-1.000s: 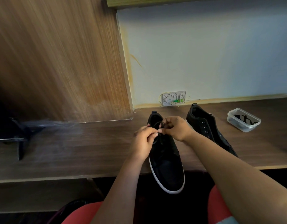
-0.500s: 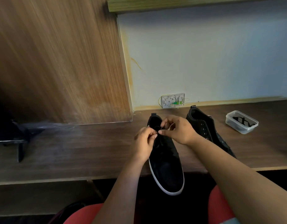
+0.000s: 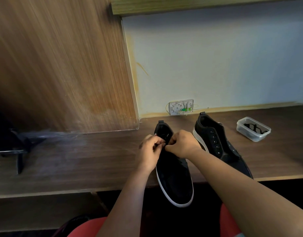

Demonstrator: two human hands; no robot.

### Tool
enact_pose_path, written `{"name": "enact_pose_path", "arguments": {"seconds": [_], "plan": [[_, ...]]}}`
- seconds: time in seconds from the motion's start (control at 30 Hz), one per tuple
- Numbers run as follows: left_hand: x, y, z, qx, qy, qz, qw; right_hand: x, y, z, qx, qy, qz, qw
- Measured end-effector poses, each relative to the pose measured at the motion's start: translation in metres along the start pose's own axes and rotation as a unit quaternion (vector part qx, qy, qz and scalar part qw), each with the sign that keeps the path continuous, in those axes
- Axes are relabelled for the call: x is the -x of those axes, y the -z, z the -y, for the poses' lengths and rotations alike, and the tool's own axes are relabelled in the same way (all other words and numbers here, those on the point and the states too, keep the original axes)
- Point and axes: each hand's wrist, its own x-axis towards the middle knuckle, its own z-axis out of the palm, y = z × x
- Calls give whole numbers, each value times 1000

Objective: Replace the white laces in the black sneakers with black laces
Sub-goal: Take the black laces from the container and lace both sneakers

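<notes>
A black sneaker with a white sole (image 3: 174,182) lies on the dark wooden desk (image 3: 82,161), its toe hanging over the front edge toward me. Over its eyelet area my left hand (image 3: 150,151) and my right hand (image 3: 181,145) meet, both with curled fingers pinching a black lace that is mostly hidden between them. A second black sneaker (image 3: 217,144) lies to the right with bare eyelets and no lace. A clear plastic tub (image 3: 253,129) holding a black lace stands further right.
A wooden panel (image 3: 62,65) rises at the back left and a pale wall at the back right, with a small white outlet box (image 3: 181,106) at desk level. A dark metal stand (image 3: 19,147) sits at the far left. Red-clad knees show below.
Both hands stay at the top of the near sneaker, working the lace; the fingertips have drawn closer together. The camera view has shifted slightly.
</notes>
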Motion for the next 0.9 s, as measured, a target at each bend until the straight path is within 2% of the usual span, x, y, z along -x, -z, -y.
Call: {"name": "enact_pose_path", "arguments": {"seconds": [0.1, 0.17, 0.23, 0.27, 0.33, 0.43, 0.6, 0.77, 0.83, 0.9], "plan": [[1, -1, 0, -18, -10, 5, 1000, 0, 19, -8, -23, 4, 56, 998], [1, -1, 1, -29, -9, 1, 1000, 3, 38, -20, -92, 30, 153, 984], [1, -1, 2, -25, -8, -4, 1000, 9, 54, -36, -211, 79, 253, 941], [1, -1, 2, -18, -9, -6, 1000, 10, 58, -43, -292, 90, 277, 911], [2, -1, 3, -7, -11, -4, 1000, 10, 62, -54, -429, 81, 281, 855], [2, 1, 8, 21, 26, 12, 999, 8, 58, -55, -516, 60, 261, 814], [3, 8, 16, -16, 97, 101, 990, 3, 51, -46, -566, 38, 231, 791], [4, 8, 13, -46, 116, 60, 990, 2, 51, -46, -590, 15, 239, 771], [0, 10, 15, -22, 127, 43, 991, 4, 53, -46, -591, 14, 257, 765], [-3, 9, 16, 55, 160, 20, 985, 5, 56, -48, -597, 15, 290, 748]]}}
